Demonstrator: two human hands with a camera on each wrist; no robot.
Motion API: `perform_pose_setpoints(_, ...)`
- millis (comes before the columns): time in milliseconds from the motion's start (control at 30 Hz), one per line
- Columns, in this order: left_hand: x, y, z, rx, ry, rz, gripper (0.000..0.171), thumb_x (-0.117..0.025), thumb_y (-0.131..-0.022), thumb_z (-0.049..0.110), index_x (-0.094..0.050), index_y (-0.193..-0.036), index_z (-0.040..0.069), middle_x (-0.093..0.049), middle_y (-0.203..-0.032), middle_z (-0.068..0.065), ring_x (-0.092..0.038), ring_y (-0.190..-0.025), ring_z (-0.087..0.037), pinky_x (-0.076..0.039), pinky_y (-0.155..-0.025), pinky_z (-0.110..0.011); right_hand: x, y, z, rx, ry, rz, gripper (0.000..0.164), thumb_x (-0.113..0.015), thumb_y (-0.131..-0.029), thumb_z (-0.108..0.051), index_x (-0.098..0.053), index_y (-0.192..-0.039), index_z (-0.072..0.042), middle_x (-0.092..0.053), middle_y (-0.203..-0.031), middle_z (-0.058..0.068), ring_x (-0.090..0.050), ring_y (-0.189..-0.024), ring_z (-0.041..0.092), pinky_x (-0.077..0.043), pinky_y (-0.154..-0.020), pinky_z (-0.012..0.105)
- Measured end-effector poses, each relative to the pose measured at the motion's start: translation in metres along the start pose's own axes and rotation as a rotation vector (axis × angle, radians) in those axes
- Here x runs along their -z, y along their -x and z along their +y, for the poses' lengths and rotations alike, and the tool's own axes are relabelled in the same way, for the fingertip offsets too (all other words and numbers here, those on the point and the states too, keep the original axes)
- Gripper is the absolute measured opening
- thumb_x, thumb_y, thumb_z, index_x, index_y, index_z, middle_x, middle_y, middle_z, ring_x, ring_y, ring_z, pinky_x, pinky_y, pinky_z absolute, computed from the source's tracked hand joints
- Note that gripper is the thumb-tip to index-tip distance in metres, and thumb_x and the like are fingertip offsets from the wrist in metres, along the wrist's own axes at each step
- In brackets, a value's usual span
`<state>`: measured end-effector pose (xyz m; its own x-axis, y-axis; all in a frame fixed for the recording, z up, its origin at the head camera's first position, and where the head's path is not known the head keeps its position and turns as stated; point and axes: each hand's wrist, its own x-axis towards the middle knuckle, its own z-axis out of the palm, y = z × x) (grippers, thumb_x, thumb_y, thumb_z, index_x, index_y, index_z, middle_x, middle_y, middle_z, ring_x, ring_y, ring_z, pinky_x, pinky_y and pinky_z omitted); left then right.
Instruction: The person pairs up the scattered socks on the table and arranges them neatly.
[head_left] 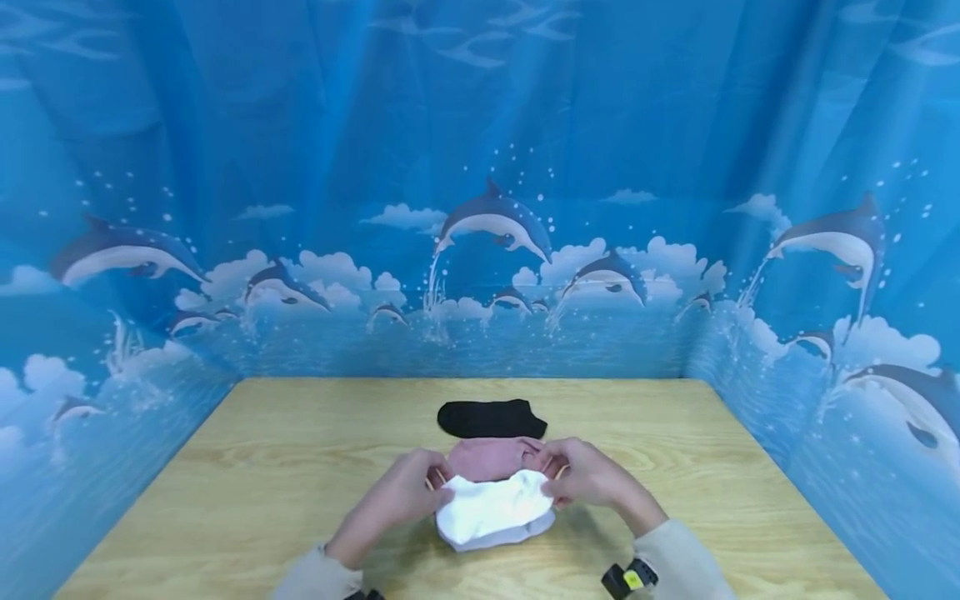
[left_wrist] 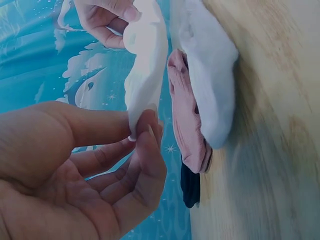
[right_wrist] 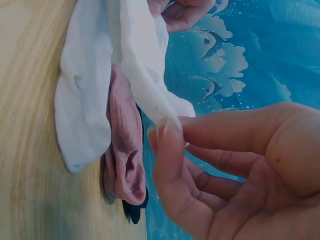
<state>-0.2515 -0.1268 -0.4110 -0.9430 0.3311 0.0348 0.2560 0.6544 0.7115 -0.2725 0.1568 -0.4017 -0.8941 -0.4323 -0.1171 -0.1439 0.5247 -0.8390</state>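
Between my two hands a white sock (head_left: pixel 491 502) is held up off the table. My left hand (head_left: pixel 408 490) pinches one end of it between thumb and fingertips; my right hand (head_left: pixel 591 477) pinches the opposite end the same way. Below it a second white sock (left_wrist: pixel 212 75) lies flat on the wood, apart from the held one in both wrist views. A pink sock (head_left: pixel 487 458) lies just beyond, partly covered by the held sock in the head view. Farther back is a black sock (head_left: pixel 491 419), lying flat with its toe to the left.
The socks lie on a light wood-grain table (head_left: pixel 300 450). A blue curtain (head_left: pixel 360 167) printed with dolphins and clouds surrounds its back and both sides. A dark band with a yellow mark (head_left: pixel 632 578) is on my right wrist.
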Motion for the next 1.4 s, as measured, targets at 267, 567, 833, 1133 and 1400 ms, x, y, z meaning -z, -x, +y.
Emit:
perform_pose_setpoints(267,-0.005,-0.002,-0.002,-0.016,-0.005,0.009,0.011,-0.074,-0.084,-0.004,-0.072,-0.094,-0.001,-0.067,-0.081,-0.005,-0.06,-0.075,-0.015,-0.051,-0.062,-0.024,-0.003,-0.005,0.006,-0.008,0.053,0.013,0.025,-0.071,-0.081,0.013,-0.066,-0.103,0.003,-0.062,-0.088,0.011,-0.062,-0.063,0.017,-0.06,-0.059,0.03)
perform_pose_setpoints(567,-0.009,-0.006,-0.002,0.001,-0.022,0.007,0.012,-0.076,-0.082,-0.003,-0.073,-0.093,0.0,-0.065,-0.077,-0.003,-0.057,-0.071,-0.013,-0.048,-0.06,-0.023,-0.003,-0.005,0.007,-0.066,0.116,0.021,0.023,-0.073,-0.081,0.01,-0.068,-0.101,0.0,-0.06,-0.086,0.011,-0.062,-0.061,0.017,-0.06,-0.058,0.029)
perform_pose_setpoints(833,-0.016,-0.006,-0.006,0.038,-0.046,0.015,0.01,-0.077,-0.084,0.0,-0.072,-0.092,0.004,-0.061,-0.075,-0.001,-0.055,-0.068,-0.013,-0.045,-0.057,-0.023,-0.008,-0.005,0.009,-0.051,0.141,0.037,0.026,-0.073,-0.078,0.012,-0.067,-0.101,0.001,-0.059,-0.083,0.012,-0.061,-0.06,0.019,-0.059,-0.056,0.03)
perform_pose_setpoints(1133,-0.019,-0.005,-0.01,0.034,-0.036,0.032,0.006,-0.074,-0.086,0.0,-0.071,-0.091,0.002,-0.06,-0.073,-0.001,-0.054,-0.066,-0.012,-0.044,-0.055,-0.022,-0.011,-0.006,0.011,-0.046,0.171,0.027,0.026,-0.073,-0.077,0.011,-0.068,-0.1,0.0,-0.059,-0.08,0.01,-0.061,-0.058,0.017,-0.058,-0.054,0.029)
perform_pose_setpoints(1400,-0.019,-0.004,-0.013,0.039,-0.047,0.025,0.01,-0.075,-0.085,0.0,-0.071,-0.093,0.004,-0.062,-0.074,-0.001,-0.055,-0.066,-0.012,-0.046,-0.055,-0.023,-0.014,-0.003,0.014,-0.057,0.202,0.033,0.028,-0.073,-0.076,0.011,-0.068,-0.101,-0.001,-0.059,-0.078,0.01,-0.061,-0.057,0.017,-0.054,-0.052,0.025)
